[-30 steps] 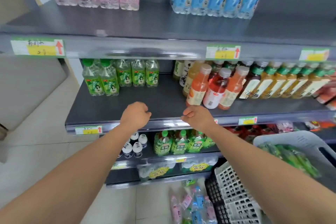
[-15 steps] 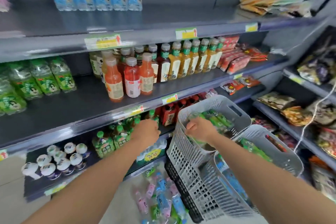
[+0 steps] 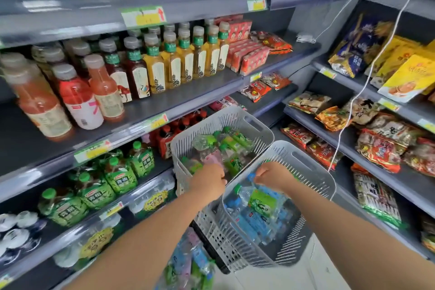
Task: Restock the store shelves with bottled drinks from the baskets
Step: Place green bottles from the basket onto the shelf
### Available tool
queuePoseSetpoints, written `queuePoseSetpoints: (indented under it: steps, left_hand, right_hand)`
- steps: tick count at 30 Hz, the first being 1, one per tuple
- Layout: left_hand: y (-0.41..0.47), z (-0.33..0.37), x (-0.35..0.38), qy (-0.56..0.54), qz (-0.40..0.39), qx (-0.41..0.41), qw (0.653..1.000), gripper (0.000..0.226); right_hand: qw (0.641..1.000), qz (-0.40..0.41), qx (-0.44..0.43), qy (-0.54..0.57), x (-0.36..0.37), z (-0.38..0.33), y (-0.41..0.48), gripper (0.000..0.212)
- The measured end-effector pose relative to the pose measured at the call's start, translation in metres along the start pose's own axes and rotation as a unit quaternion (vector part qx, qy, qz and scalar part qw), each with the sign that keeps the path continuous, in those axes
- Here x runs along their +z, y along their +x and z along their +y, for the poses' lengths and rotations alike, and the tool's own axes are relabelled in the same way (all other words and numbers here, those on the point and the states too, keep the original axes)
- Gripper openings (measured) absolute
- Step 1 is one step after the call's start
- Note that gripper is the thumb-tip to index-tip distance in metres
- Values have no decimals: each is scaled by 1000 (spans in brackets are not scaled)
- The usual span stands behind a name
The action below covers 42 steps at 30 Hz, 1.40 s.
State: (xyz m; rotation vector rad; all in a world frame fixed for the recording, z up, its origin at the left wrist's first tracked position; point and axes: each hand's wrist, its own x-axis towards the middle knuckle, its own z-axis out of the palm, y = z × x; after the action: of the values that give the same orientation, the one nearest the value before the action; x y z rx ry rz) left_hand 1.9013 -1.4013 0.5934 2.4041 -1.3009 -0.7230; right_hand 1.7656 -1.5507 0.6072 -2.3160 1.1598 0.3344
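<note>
Since half a second ago: view swung right and down, baskets now central, both hands dropped from the rim area into them. Left hand (image 3: 208, 178) lowered into the far basket (image 3: 253, 125), fingers curled among the bottles there; whether closed on one, cannot tell. Right hand (image 3: 274, 175) moved across to the near basket (image 3: 313, 165), fingers pinched on the top of a green-label bottle (image 3: 262, 200).

Far basket: white, slotted, packed with green bottles (image 3: 231, 142) lying on their sides, one pink (image 3: 211, 156) among them. Near basket: same kind, tilted toward the viewer, overlapping the far one's right edge, filled mostly with blue bottles (image 3: 253, 221) under the green-label one. Both resting on a black crate (image 3: 209, 248). Below, on the floor, a further heap of mixed bottles (image 3: 188, 266).

Middle shelf (image 3: 164, 101): orange and red juice (image 3: 77, 99) at left, then a row of tea bottles (image 3: 171, 63), then red cartons (image 3: 247, 56). Lower shelf (image 3: 131, 198): green-cap drinks (image 3: 120, 174) standing upright, just left of the far basket. Snack bags (image 3: 381, 148) on the right-hand shelving.
</note>
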Motion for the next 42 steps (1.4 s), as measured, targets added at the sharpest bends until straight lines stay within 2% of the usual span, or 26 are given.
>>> queuePoseSetpoints:
  steps: [7, 13, 15, 16, 18, 22, 26, 28, 30, 33, 36, 39, 42]
  left_hand:
    - [48, 47, 62, 40, -84, -31, 995, 30]
    - [73, 68, 106, 30, -186, -112, 976, 40]
    - [77, 72, 115, -5, -213, -160, 964, 43]
    - [81, 73, 121, -42, -218, -187, 957, 53]
    - [86, 74, 133, -154, -210, -251, 932, 75]
    - [94, 76, 150, -370, -154, -356, 844, 68]
    - [103, 74, 162, -454, -140, -410, 779, 66]
    - [105, 76, 168, -465, -121, -427, 766, 60]
    - [107, 78, 173, -476, -99, -421, 766, 64]
    - [110, 85, 176, -488, -85, -402, 770, 76]
    - [113, 92, 175, -489, -80, -382, 780, 68]
    - [111, 97, 168, -503, -103, -359, 779, 69]
    - [105, 98, 148, -536, -126, -327, 768, 73]
  right_hand:
    - [997, -43, 54, -24, -6, 96, 45, 32]
    - [995, -36, 78, -54, 7, 144, 75, 69]
    - [993, -29, 83, -79, 15, 152, 83, 78]
    - [992, -28, 87, -82, 20, 157, 88, 80]
    - [992, -31, 99, -75, 29, 164, 96, 82]
    - [990, -32, 87, -109, 41, 176, 111, 82]
    - [981, -40, 53, -182, 49, 183, 116, 84]
    - [975, -29, 34, -217, 53, 185, 116, 87]
    - [974, -23, 19, -224, 53, 185, 117, 84]
    - [985, -34, 30, -169, 46, 185, 123, 76]
    - [995, -70, 75, 10, 31, 180, 126, 89]
    - [957, -133, 127, 224, 16, 174, 126, 92]
    - [901, -221, 122, 353, 0, 168, 121, 84]
